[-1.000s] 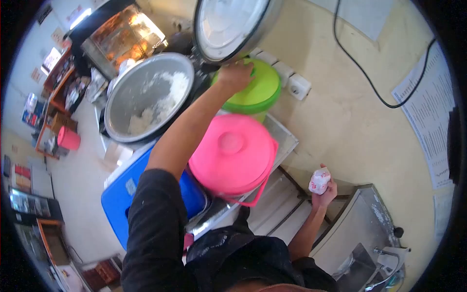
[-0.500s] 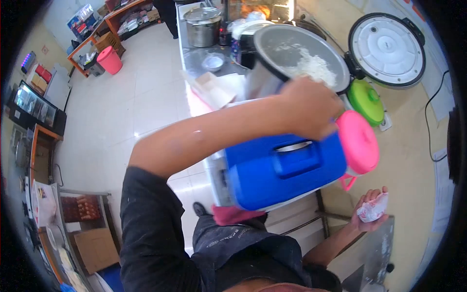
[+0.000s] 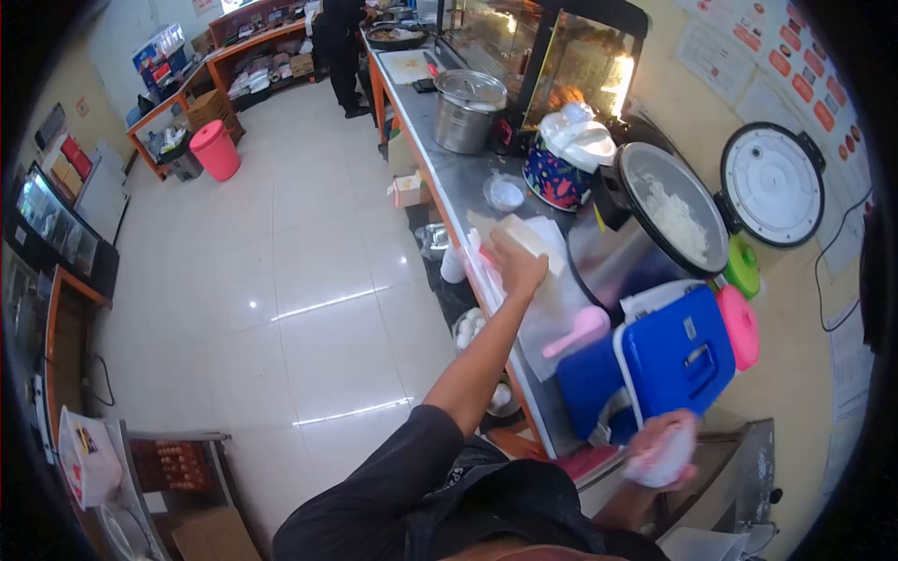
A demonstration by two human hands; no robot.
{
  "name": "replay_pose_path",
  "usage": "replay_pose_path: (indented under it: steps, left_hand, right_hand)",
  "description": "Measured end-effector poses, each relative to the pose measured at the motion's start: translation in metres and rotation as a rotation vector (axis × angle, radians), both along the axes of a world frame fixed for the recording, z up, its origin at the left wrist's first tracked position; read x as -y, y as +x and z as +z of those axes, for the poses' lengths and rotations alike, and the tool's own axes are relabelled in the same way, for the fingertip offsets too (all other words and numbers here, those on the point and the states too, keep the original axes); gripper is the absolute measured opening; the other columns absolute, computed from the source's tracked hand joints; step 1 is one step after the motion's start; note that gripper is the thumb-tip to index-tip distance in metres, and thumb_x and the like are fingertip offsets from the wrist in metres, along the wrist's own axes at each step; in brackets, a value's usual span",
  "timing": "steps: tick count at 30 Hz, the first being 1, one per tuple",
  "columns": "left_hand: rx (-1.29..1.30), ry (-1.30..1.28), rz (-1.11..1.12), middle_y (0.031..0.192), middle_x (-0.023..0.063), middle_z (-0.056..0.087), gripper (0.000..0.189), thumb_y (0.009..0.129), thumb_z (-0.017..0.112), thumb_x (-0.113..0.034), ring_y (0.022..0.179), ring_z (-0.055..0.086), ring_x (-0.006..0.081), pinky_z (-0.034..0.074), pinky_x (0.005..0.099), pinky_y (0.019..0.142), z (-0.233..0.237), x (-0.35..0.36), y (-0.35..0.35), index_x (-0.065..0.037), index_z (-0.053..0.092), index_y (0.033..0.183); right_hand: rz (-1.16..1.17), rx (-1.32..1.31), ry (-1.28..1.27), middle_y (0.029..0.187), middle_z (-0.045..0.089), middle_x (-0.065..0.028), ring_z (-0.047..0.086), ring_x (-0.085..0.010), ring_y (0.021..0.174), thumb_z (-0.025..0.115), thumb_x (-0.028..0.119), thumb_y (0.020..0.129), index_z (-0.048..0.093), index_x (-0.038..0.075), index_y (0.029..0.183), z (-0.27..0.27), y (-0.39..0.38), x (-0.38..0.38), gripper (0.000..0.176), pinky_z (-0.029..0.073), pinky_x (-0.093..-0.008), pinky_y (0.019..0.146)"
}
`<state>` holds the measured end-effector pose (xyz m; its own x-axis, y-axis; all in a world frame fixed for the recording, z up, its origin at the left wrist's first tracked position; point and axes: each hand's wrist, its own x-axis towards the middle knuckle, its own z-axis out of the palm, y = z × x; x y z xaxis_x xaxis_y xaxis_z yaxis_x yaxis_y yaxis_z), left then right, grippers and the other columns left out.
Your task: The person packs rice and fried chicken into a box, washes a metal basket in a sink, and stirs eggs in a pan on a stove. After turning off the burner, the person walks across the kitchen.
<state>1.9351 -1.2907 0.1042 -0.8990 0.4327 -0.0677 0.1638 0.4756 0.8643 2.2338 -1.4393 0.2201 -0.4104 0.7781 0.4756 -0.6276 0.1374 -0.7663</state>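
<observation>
White packet (image 3: 662, 456), pinkish print blurred, fills right hand (image 3: 687, 473); left hand (image 3: 518, 267) touches carton (image 3: 529, 236).

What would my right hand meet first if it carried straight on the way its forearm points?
Probably the lower edge of the blue plastic cooler box, with the white-and-pink wrapped bundle in your right hand touching first. Height is unclear; it might pass above.

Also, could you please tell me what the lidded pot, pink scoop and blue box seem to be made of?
The lidded pot looks like shiny metal, probably stainless steel, given its grey reflective side. The pink scoop seems smooth plastic, going by its even colour and rounded shape. The blue box is likely hard moulded plastic, slightly glossy, judging by its rounded corners.
</observation>
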Motion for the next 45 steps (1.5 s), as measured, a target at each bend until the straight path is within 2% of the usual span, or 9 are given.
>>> replay_pose_path:
  steps: [2, 7, 15, 16, 20, 25, 30, 38, 45]
  left_hand:
    - [0.252, 0.023, -0.205, 0.12, 0.0323, 0.05, 0.071, 0.068, 0.059, -0.015, 0.116, 0.048, 0.0422, 0.037, 0.0415, 0.099, -0.001, 0.019, -0.04, -0.002, 0.034, 0.134]
    - [-0.102, 0.057, -0.554, 0.09, 0.026, 0.063, 0.034, 0.068, 0.051, -0.007, 0.091, 0.06, 0.0394, 0.047, 0.0429, 0.08, -0.012, 0.05, -0.22, -0.002, 0.062, 0.1]
    - [-0.416, -0.179, -0.538, 0.073, 0.0183, 0.063, 0.023, 0.078, 0.056, -0.006, 0.072, 0.061, 0.0378, 0.047, 0.0433, 0.064, 0.074, 0.16, -0.502, -0.006, 0.06, 0.101]
    - [-0.461, -0.227, -0.484, 0.071, 0.0176, 0.063, 0.022, 0.079, 0.056, -0.006, 0.07, 0.061, 0.0365, 0.047, 0.0425, 0.062, 0.081, 0.168, -0.533, -0.008, 0.061, 0.101]
    - [-0.579, -0.235, -0.321, 0.067, 0.0151, 0.062, 0.02, 0.08, 0.056, -0.006, 0.067, 0.062, 0.033, 0.046, 0.0407, 0.059, 0.09, 0.163, -0.659, -0.011, 0.062, 0.099]
    - [-0.632, -0.221, -0.408, 0.073, 0.0131, 0.064, 0.02, 0.082, 0.055, -0.005, 0.069, 0.062, 0.0306, 0.047, 0.0387, 0.06, 0.105, 0.075, -0.811, -0.014, 0.064, 0.098]
    - [-0.709, -0.192, -0.729, 0.079, 0.0126, 0.065, 0.024, 0.08, 0.054, -0.005, 0.072, 0.062, 0.0303, 0.048, 0.0387, 0.062, 0.129, -0.087, -0.935, -0.015, 0.066, 0.099]
    - [-0.834, -0.167, -1.165, 0.089, 0.0116, 0.067, 0.035, 0.077, 0.049, -0.007, 0.083, 0.064, 0.0317, 0.049, 0.0425, 0.068, 0.133, -0.349, -1.045, -0.02, 0.065, 0.106]
    - [-0.874, -0.177, -1.49, 0.089, 0.0122, 0.066, 0.033, 0.079, 0.05, -0.009, 0.082, 0.063, 0.0317, 0.048, 0.0425, 0.068, 0.103, -0.522, -1.121, -0.02, 0.065, 0.106]
  right_hand:
    - [0.039, 0.05, -0.133, 0.078, 0.054, -0.0164, 0.057, -0.0232, 0.061, 0.068, 0.044, 0.074, 0.039, -0.009, 0.116, -0.029, -0.052, 0.009, 0.073, 0.049, -0.0316, 0.05]
    - [0.004, 0.272, -0.325, 0.083, 0.059, -0.0135, 0.059, -0.0179, 0.067, 0.069, 0.046, 0.075, 0.046, -0.01, 0.114, -0.047, -0.197, -0.025, 0.072, 0.048, -0.027, 0.058]
    - [0.542, 0.422, 0.147, 0.093, 0.057, -0.0066, 0.055, -0.0108, 0.083, 0.068, 0.026, 0.076, 0.051, -0.001, 0.12, -0.028, -0.531, -0.137, 0.053, 0.046, -0.0251, 0.072]
    - [0.904, 0.615, -0.167, 0.093, 0.056, -0.0072, 0.055, -0.0128, 0.086, 0.065, 0.017, 0.079, 0.047, 0.001, 0.121, -0.006, -0.568, -0.143, 0.049, 0.046, -0.0273, 0.077]
    - [1.054, 0.467, 0.065, 0.096, 0.052, -0.0077, 0.052, -0.0147, 0.097, 0.063, 0.01, 0.078, 0.046, 0.003, 0.112, -0.056, -0.737, -0.163, 0.039, 0.042, -0.0293, 0.086]
    - [1.02, 0.494, -0.119, 0.101, 0.049, -0.0075, 0.046, -0.0148, 0.107, 0.062, 0.007, 0.075, 0.044, 0.004, 0.103, -0.105, -0.888, -0.204, 0.033, 0.037, -0.0301, 0.092]
    - [0.436, 0.558, -0.065, 0.091, 0.057, -0.0044, 0.055, -0.0117, 0.086, 0.073, 0.008, 0.071, 0.053, 0.004, 0.101, -0.095, -0.977, -0.277, 0.036, 0.046, -0.0258, 0.079]
    - [-0.189, 0.329, -0.356, 0.089, 0.056, -0.0026, 0.056, -0.0092, 0.081, 0.08, 0.008, 0.067, 0.051, 0.003, 0.099, -0.112, -1.119, -0.428, 0.044, 0.049, -0.0247, 0.07]
    - [-0.466, 0.711, 0.055, 0.084, 0.066, -0.0127, 0.063, -0.0172, 0.076, 0.074, 0.015, 0.073, 0.063, 0.003, 0.092, -0.108, -1.263, -0.608, 0.025, 0.05, -0.03, 0.068]
